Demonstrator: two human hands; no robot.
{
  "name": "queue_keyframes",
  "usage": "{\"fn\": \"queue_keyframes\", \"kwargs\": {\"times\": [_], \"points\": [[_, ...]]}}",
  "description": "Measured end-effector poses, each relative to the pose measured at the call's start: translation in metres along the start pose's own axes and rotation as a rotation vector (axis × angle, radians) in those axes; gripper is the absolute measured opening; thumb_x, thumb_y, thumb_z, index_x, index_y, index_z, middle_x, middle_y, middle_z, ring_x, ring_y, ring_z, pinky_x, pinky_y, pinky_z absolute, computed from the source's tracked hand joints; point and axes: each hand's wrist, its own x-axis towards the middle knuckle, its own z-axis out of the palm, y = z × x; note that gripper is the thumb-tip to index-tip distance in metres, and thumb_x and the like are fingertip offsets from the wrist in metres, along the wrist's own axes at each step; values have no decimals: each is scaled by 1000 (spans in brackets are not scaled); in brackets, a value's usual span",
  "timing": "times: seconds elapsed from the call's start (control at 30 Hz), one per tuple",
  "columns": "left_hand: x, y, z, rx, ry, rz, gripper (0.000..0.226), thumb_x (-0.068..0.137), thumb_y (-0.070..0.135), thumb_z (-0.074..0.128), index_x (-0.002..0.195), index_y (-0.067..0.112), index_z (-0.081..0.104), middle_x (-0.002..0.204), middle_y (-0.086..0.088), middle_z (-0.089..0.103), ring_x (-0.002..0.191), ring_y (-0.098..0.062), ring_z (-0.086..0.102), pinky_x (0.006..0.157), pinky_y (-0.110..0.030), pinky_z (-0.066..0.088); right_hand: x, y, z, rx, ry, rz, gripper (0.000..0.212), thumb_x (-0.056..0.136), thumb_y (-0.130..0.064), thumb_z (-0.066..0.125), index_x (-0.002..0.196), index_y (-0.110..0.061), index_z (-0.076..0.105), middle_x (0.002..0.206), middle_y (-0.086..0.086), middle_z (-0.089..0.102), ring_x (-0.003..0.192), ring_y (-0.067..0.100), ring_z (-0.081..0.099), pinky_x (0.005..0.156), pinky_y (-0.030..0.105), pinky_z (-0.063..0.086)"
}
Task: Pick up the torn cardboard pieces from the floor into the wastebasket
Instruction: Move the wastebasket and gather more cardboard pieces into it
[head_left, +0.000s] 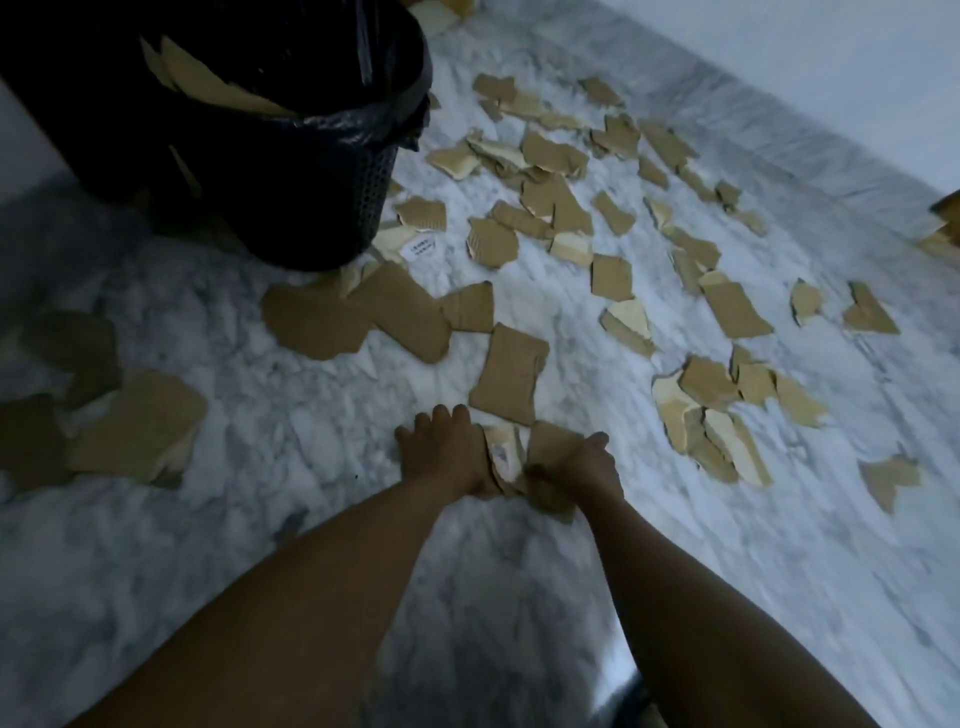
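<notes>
Several torn brown cardboard pieces lie scattered over the white marble floor (291, 415). Low in the middle of the view, my left hand (447, 449) and my right hand (589, 465) press together on a small bunch of cardboard pieces (519, 462) held between them. A larger rectangular piece (511, 371) lies flat just beyond my fingers. The black wastebasket (291, 171), lined with a black plastic bag, stands at the upper left with cardboard scraps (208, 78) inside it.
Big cardboard pieces (358, 312) lie at the basket's foot and others (135, 426) at the left. A dense spread of scraps (561, 208) covers the floor to the right, up to the white wall (831, 67).
</notes>
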Motion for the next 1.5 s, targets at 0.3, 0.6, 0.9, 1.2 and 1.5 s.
{"fn": "queue_keyframes", "kwargs": {"times": [0.3,0.6,0.9,1.2,1.5], "points": [[0,-28,-23,-48,-303,-329,88,49,66,78,124,25,58,126,-1,59,116,-26,56,97,-42,46,32,-21,-30,-312,-285,-197,61,72,-50,71,116,-10,58,116,10,56,103,28,59,100,47,48],[-12,-46,-46,-94,-261,-346,85,55,56,86,122,13,56,115,-8,64,99,-26,64,81,-35,55,-49,-71,18,-344,-308,-379,61,95,-48,53,145,-14,41,144,13,43,127,35,42,100,46,38],[-10,-63,-40,-135,-191,-322,83,60,56,84,125,13,55,121,-6,63,107,-26,62,81,-34,51,-33,-76,43,-148,-191,-372,66,89,-34,66,144,-9,41,133,11,56,114,27,58,99,39,47],[0,-70,-32,-81,-168,-298,56,70,47,80,115,19,61,111,-1,64,102,-22,63,74,-29,46,42,-122,8,426,-170,-65,54,106,-24,43,151,-3,24,154,16,32,143,30,33,117,35,24],[5,-68,-28,-162,15,-73,71,69,43,80,124,17,43,118,-6,56,104,-26,59,81,-37,47,45,-142,31,322,57,50,51,96,-46,49,142,-23,41,143,5,37,130,27,36,111,45,26]]}}
